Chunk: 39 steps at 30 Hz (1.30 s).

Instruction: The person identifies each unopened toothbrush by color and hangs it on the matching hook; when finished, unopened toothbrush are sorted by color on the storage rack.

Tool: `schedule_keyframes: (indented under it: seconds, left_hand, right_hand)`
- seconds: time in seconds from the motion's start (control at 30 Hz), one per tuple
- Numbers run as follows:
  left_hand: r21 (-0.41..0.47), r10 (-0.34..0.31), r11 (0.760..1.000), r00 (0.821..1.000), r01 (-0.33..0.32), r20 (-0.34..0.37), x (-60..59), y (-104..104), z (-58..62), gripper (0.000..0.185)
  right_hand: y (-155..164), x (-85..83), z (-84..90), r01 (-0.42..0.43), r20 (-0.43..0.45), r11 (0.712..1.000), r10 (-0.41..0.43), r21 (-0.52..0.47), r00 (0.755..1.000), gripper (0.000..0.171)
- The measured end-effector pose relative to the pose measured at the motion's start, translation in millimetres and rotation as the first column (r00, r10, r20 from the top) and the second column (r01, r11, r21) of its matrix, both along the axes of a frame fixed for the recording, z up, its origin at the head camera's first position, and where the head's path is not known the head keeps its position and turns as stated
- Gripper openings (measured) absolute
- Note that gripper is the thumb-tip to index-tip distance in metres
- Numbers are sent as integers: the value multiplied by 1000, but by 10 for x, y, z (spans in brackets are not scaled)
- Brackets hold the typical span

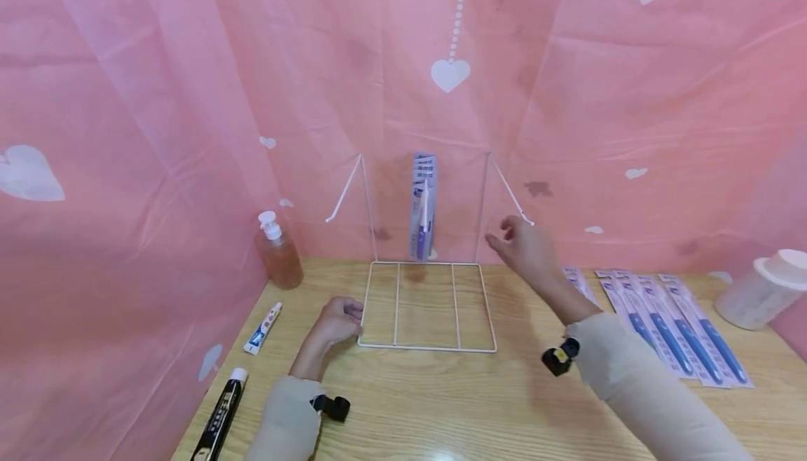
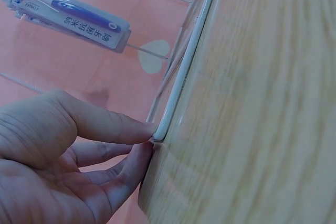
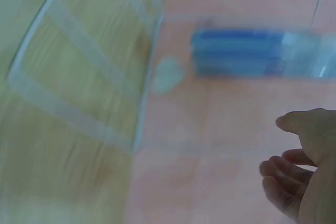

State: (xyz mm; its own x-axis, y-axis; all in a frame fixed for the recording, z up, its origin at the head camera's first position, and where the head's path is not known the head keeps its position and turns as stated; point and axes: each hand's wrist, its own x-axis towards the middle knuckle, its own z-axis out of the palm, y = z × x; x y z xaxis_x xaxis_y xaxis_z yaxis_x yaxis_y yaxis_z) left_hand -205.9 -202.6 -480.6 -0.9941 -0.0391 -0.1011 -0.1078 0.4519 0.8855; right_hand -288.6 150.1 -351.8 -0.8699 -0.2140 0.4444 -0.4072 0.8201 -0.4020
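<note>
White wire rack (image 1: 426, 305) at frame centre, toothbrush packs (image 1: 423, 207) hanging.
Left hand (image 1: 337, 321) pinches its lower-left corner; right hand (image 1: 525, 246) hovers loosely open, centre right.

Soap bottle (image 1: 278, 251), 2 tubes, white jar (image 1: 764, 289) on wood table (image 1: 441, 412)

Wood grain, white-coated wire and shiny plastic all round.

The table (image 1: 441, 405) shows pale wood grain with a smooth, faintly glossy face. On it the wire rack (image 1: 426, 305) looks like thin metal rod under a smooth white coating, and the left hand (image 1: 337, 321) pinches its near left corner. Hanging on the rack, toothbrush packs (image 1: 423, 205) gleam as clear glossy plastic over printed card. Behind the rack, the pink backdrop (image 1: 189, 97) is thin, creased plastic sheeting with a soft sheen. Left of the rack, the pump bottle (image 1: 277, 251) is clear plastic. The sleeves (image 1: 637, 377) are matt beige cloth.
</note>
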Motion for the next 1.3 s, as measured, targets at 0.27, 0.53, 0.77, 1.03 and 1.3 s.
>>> schedule_keyframes:
  seconds: [0.27,0.53,0.77,1.03,1.3]
  left_hand:
    - [7,-12,1000,1000,12,-4,42,21,30,43]
    - [20,-6,1000,1000,6,5,85,-1,12,44]
    - [22,-11,1000,1000,12,-3,123,-29,17,43]
    - [10,-23,1000,1000,23,12,105,2,18,43]
    - [16,-31,999,999,31,7,66,17,-13,43]
  right_hand:
    - [1060,-138,-360,147,185,976,-176,158,967,49]
    - [1560,-204,-642,183,329,972,-222,144,918,40]
    - [1605,-205,-977,213,438,971,-239,110,867,36]
    - [1626,-194,-1094,243,376,960,-278,138,884,28]
    - [1611,-115,-1018,210,381,961,-265,180,886,24]
